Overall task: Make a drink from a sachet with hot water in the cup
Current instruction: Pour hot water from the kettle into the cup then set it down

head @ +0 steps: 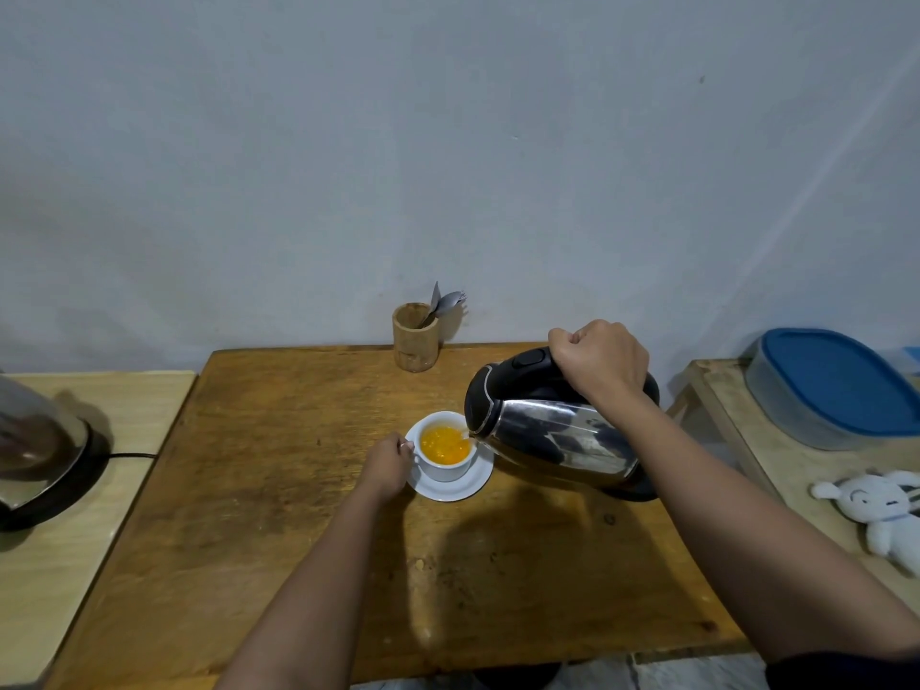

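On the brown wooden table (279, 490), against a pale wall, a person pours from a steel kettle (557, 435) into a white cup (444, 465). The kettle is tipped toward the cup, its spout just over the cup's right rim, its base raised away from it. The right hand (600, 361) is clenched around the kettle's black handle at the top, so the grip sits above and to the right of the cup, well apart from it.

To the right of the cup, on a lighter side table (776, 470), stand a container with a blue lid (841, 385) and, nearer the camera, a white plush toy (876, 510). Far left of the cup, on another pale surface, part of a dark round appliance (45, 460) shows, blurred at the frame's edge. Behind the cup, at the table's far edge, a wooden holder (415, 341) carries cutlery.

The cup stands on a white saucer (448, 490) near the middle of the table and holds orange liquid (444, 443). The left hand (386, 465) is at the cup's left side, fingers closed on its handle, touching the saucer's left edge.
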The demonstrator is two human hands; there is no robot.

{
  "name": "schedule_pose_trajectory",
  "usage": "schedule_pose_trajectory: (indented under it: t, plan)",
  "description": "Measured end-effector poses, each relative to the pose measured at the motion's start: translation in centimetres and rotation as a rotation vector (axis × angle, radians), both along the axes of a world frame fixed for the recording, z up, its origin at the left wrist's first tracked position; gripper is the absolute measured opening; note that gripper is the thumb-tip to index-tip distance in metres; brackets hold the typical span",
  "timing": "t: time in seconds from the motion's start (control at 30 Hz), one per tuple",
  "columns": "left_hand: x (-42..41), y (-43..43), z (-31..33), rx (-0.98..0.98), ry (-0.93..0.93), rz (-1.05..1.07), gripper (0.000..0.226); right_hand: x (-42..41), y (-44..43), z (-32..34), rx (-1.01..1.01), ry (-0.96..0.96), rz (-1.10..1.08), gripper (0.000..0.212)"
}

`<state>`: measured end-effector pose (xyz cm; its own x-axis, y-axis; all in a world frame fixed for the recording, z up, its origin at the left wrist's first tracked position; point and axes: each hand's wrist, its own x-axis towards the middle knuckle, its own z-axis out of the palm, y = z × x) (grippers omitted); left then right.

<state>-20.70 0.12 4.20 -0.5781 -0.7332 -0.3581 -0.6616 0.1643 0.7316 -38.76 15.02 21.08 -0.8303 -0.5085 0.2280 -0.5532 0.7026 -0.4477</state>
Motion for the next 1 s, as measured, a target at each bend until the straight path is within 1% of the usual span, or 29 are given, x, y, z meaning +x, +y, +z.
schedule_pose_trajectory:
  t: [0.47,0.8,0.9,1.0]
  plan:
    - [-0.1,0.3,0.0,-0.008,0.018,0.023,0.02,0.4,0.3,-0.6,-0.02,-0.015,-0.018,0.043]
    - [0.1,0.5,0.0,0.004,0.041,0.019,0.02,0.5,1.1,-1.1,-0.071,-0.045,-0.043,0.043]
    - [0.0,0.5,0.1,-0.004,0.037,0.024,0.02,0.5,1.4,-0.9,-0.103,-0.079,-0.066,0.045]
    - [-0.1,0.5,0.1,-0.004,0.036,0.033,0.021,0.2,2.0,-0.7,-0.152,-0.155,-0.131,0.044]
